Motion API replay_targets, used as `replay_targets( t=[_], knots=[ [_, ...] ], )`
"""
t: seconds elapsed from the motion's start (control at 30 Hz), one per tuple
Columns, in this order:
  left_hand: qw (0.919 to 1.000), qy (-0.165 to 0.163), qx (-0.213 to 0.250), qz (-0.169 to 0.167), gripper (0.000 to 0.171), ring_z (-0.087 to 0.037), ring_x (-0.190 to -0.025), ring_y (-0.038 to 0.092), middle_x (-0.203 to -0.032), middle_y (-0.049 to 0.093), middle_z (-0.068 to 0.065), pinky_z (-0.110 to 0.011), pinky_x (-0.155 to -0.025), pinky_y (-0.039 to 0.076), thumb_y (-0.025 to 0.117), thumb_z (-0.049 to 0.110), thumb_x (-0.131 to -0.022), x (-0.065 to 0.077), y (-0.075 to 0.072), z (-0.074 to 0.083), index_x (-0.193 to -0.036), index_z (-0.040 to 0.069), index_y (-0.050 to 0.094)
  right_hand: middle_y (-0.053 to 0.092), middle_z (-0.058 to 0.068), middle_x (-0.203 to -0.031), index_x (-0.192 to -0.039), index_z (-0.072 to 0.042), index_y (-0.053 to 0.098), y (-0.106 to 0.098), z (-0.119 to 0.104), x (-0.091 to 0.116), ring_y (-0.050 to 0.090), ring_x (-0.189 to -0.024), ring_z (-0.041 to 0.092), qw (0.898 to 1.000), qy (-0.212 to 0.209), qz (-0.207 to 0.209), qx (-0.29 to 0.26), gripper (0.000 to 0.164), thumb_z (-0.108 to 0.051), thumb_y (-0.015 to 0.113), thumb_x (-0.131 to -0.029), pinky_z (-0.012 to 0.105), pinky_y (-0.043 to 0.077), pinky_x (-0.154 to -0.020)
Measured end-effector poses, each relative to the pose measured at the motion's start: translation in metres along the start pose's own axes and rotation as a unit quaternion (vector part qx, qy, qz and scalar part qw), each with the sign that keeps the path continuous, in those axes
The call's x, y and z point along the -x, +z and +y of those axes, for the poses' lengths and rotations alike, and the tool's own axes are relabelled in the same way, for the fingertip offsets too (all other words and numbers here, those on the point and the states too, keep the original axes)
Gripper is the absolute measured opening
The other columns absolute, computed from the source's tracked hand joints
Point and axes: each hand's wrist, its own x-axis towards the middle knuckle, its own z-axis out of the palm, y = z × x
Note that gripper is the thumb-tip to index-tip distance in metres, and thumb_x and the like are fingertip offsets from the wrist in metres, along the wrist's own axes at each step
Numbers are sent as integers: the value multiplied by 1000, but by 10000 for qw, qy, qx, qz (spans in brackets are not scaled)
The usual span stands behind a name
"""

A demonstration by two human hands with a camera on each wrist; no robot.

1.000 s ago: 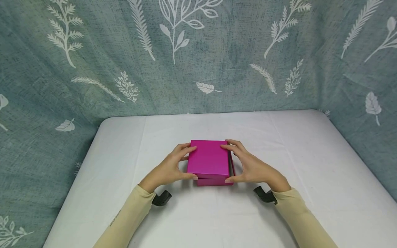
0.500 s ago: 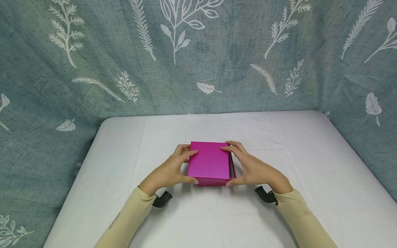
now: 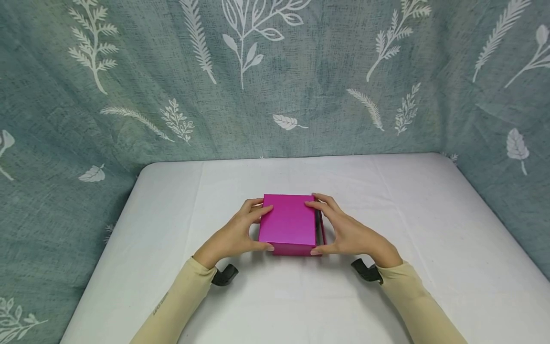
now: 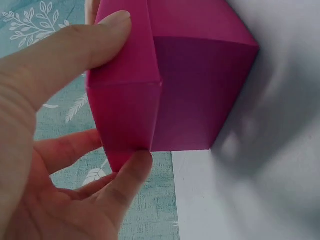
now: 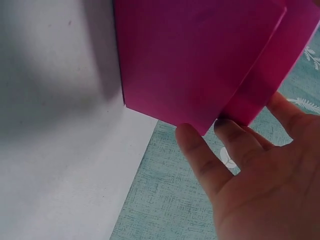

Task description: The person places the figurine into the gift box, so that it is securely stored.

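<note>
A magenta cardboard box stands on the white table, its lid (image 3: pixel 288 220) sitting askew, shifted left over the base (image 4: pixel 182 95). On the left the lid overhangs the base; along the right a dark strip of the box's inside shows. My left hand (image 3: pixel 234 234) grips the lid's left part, thumb on the front side and fingertips at the left and far sides. My right hand (image 3: pixel 354 234) spans the box's right end, thumb at the near corner and fingers at the far corner. In the right wrist view its fingertips touch the far edges of base and lid (image 5: pixel 275 65).
The white-covered table (image 3: pixel 283 301) extends around the box on all sides. Behind it and at both sides hangs a green-blue curtain (image 3: pixel 318 110) with white leaf prints. A black wrist-camera mount (image 3: pixel 225 275) juts from the left sleeve, and another mount (image 3: pixel 367 270) from the right.
The lid's front edge has come down over the base, so the slanting gap at the front has gone. The lid still sits shifted left. Both hands keep nearly the same place.
</note>
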Motion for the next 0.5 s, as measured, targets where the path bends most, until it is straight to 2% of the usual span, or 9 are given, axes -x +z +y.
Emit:
replay_targets(
  t=[0.2, 0.33, 0.5],
  knots=[
    [9997, -59, 232, -9, 91, -28, -122, 59, -156, 25, -12, -39, -105, 48, 87, 25, -75, -2, 3, -4, -150, 6, 39, 16, 11, -161, -152, -16, 29, 1, 2, 0, 29, -145, 32, 10000, 80, -6, -6, 100, -40, 86, -73, 52, 44, -106],
    [9993, -188, 285, -152, 91, -30, -121, 61, -157, 23, -13, -39, -103, 49, 85, 25, -77, -3, 7, -8, -151, 5, 36, 14, 11, -162, -153, -17, 28, 1, 2, 0, 24, -147, 33, 9999, 124, -61, -78, 98, -38, 85, -76, 53, 42, -108],
    [9994, -127, 288, -169, 90, -29, -117, 63, -158, 22, -15, -40, -101, 51, 84, 24, -79, -4, 11, -8, -151, 3, 34, 14, 9, -162, -153, -18, 29, -2, 3, 1, 24, -147, 34, 9998, 161, -81, -129, 99, -41, 85, -74, 54, 41, -108]
  ],
)
